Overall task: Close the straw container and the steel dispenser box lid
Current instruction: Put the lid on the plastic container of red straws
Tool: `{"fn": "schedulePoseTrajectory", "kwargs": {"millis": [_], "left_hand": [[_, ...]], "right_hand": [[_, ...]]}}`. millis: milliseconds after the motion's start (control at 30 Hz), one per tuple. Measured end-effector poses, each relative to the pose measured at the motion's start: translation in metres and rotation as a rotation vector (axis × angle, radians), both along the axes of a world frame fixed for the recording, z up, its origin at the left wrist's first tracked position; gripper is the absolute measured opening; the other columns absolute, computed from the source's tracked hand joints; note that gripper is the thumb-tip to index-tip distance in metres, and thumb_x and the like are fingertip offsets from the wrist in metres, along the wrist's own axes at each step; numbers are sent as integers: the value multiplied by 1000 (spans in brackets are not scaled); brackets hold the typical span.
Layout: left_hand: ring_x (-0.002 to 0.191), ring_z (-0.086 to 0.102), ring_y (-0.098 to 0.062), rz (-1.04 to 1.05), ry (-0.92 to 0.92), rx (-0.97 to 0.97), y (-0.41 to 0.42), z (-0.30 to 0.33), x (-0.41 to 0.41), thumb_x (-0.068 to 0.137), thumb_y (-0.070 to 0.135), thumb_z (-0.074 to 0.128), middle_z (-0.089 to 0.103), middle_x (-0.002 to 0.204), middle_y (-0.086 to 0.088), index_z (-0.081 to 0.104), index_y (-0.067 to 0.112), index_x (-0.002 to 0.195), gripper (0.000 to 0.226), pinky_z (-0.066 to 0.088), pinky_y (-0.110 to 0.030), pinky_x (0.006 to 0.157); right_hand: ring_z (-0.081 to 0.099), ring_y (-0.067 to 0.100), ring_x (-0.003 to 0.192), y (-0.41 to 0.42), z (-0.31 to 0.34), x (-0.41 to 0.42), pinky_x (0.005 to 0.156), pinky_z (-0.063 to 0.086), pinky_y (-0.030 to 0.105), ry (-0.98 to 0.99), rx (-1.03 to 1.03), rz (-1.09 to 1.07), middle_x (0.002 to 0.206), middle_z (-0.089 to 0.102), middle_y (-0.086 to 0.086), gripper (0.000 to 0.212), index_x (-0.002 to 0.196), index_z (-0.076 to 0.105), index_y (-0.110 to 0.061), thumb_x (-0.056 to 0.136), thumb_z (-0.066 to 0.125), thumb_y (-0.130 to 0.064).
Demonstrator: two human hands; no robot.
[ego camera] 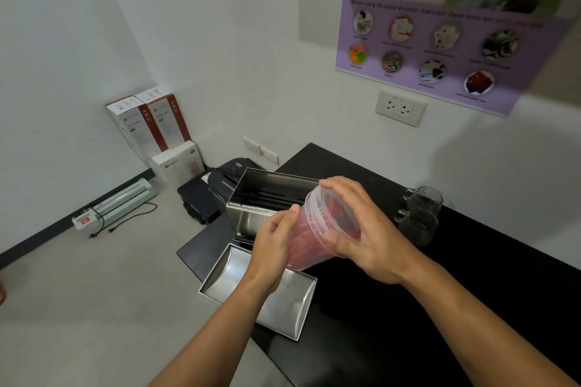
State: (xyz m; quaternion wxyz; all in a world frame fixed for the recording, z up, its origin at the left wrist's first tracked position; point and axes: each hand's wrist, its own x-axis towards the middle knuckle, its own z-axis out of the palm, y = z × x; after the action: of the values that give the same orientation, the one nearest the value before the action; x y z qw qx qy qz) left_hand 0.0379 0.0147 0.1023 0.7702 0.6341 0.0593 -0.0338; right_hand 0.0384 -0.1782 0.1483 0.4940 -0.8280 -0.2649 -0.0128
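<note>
head view: both hands hold straw container of red straws.

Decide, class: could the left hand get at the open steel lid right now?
Probably not yet: the left hand is gripping the straw container. The steel lid lies open just below it, nothing covering it.

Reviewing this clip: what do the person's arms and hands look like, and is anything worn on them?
Both hands are bare: the left hand and right hand show no gloves, rings or other jewellery. Both forearms are uncovered right to the bottom edge of the picture, with no sleeve, watch or wristband in view. No markings show on either arm.
</note>
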Motion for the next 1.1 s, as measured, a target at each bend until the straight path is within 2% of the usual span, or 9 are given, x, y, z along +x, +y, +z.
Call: {"fn": "schedulePoseTrajectory", "kwargs": {"millis": [67,233,433,533,633,733,900,1033,1100], "left_hand": [[108,73,-48,4,-1,2,-1,3,0,96,52,63,79,108,-25,81,7,107,50,58,-61,100],[111,71,-53,26,24,-10,-5,11,3,95,49,63,76,112,-33,79,0,110,53,55,-63,102],[95,80,-30,-95,84,-21,2,14,7,97,50,61,83,104,-17,85,13,104,45,63,-39,87],[108,77,-38,-168,85,-66,7,16,6,101,48,58,80,115,-23,82,9,115,48,59,-48,102],[119,70,-50,-156,64,-84,6,15,4,101,48,58,76,120,-30,80,5,117,52,53,-57,109],[113,72,-51,-61,32,-59,1,12,0,98,48,62,76,114,-32,82,4,109,50,55,-58,105],[78,74,-22,91,-25,-19,-8,10,-5,84,54,72,78,84,-13,82,13,88,42,59,-38,79],[82,73,-25,153,-23,-1,-12,10,-8,80,54,75,78,89,-21,81,11,94,46,60,-51,87],[85,73,-30,161,-6,21,-10,9,-8,87,50,73,78,94,-24,81,10,92,41,59,-58,93]], "right_hand": [[35,4,147,3,2,3,108,31,7,4,14,-29,158,33,-11,81,155,38,-36,87,59,-73],[44,14,141,11,-3,3,109,38,17,-119,24,-78,151,44,-5,69,150,50,-26,85,67,-39],[48,28,140,6,-5,-1,113,42,39,-343,-6,-9,150,46,14,71,145,55,-7,80,71,-34],[49,32,138,7,-6,-3,112,43,45,-425,-15,13,150,46,19,73,143,56,-3,80,72,-35],[48,29,140,6,-7,-3,112,43,42,-407,3,-1,151,46,17,73,144,55,-5,80,71,-35],[47,27,141,8,-10,-3,110,46,40,-347,41,-32,152,46,13,72,145,54,-7,80,71,-34],[46,16,142,15,-14,-6,108,40,20,-197,106,-143,152,48,3,69,149,52,-17,84,67,-36],[40,-1,143,22,-14,-7,108,34,11,-35,109,-223,153,47,-10,69,152,47,-28,88,66,-47],[30,-4,149,18,-13,-6,114,30,14,60,64,-174,162,38,-14,78,156,39,-35,87,64,-61]]}}
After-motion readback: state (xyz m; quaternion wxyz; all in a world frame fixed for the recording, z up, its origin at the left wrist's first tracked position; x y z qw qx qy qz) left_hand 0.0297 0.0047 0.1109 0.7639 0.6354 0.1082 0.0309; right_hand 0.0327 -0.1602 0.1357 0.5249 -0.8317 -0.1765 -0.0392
